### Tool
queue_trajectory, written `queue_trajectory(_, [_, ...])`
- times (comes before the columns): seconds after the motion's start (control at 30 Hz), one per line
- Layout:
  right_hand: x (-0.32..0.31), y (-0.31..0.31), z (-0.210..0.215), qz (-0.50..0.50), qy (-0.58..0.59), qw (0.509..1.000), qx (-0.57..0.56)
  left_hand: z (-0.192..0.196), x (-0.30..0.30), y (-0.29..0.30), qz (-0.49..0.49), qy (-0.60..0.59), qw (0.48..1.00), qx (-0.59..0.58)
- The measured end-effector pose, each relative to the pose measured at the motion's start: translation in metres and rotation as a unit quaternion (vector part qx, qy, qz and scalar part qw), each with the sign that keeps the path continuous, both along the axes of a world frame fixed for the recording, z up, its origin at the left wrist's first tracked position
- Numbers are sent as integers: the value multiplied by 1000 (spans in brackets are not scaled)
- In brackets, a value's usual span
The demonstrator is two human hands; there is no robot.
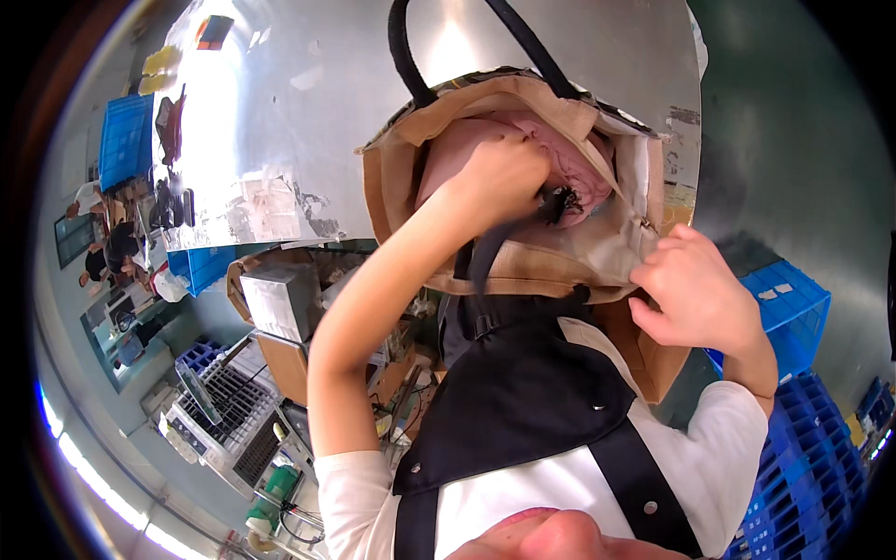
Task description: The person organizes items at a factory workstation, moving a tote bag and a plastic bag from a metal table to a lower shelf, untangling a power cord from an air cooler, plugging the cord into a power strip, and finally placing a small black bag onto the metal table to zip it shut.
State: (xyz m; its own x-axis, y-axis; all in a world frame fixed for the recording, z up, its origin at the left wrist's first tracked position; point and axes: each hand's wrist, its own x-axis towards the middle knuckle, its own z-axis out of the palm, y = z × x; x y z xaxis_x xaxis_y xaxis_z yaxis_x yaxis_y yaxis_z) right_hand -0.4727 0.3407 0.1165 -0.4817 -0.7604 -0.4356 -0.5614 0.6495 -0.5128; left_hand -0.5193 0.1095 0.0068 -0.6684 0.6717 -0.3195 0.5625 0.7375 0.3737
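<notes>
Fingers point(677, 266) of right hand point(695, 299) pinched closed on near rim of tan fabric tote bag point(560, 261), at about 3 o'clock from picture centre, pulling the bag's mouth wide. Left hand point(499, 177) plunged into the bag's opening at about 12 o'clock, fingers curled shut around pink cloth point(579, 168) bunched inside; a small dark tuft or tassel point(563, 201) showing just beside the knuckles. Bare left forearm running down toward 7 o'clock to a white short sleeve point(359, 495). Black apron point(523, 392) with straps and snaps over white shirt, directly below the bag.

Bag resting at near edge of shiny metal table point(280, 112), mouth tipped toward the wearer, two black handles point(406, 56) arching up toward 12 o'clock.

Farther out: cardboard boxes point(280, 308) and a wire rack under the table at 8 to 9 o'clock; blue plastic crates point(793, 308) stacked at 3 to 5 o'clock; another blue crate point(126, 140) at 10 o'clock beyond the table; other people standing, small and distant, at 9 o'clock near the left rim.
</notes>
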Motion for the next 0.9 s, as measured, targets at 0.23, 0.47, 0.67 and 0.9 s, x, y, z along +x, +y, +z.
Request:
queue_trajectory(0.23, [1,11,-19,-104,53,992,-48,-64,-40,35,78,-63,992,-82])
queue_trajectory(0.47, [-27,9,-22,-162,31,985,-51,-38,40,5,-49,-123,991,36])
queue_trajectory(0.67, [-42,-6,-20,-132,-15,991,-26,-32,66,6,-36,-179,983,6])
queue_trajectory(0.9, [-35,-6,-21,-109,21,993,-31,-33,73,4,7,-157,987,38])
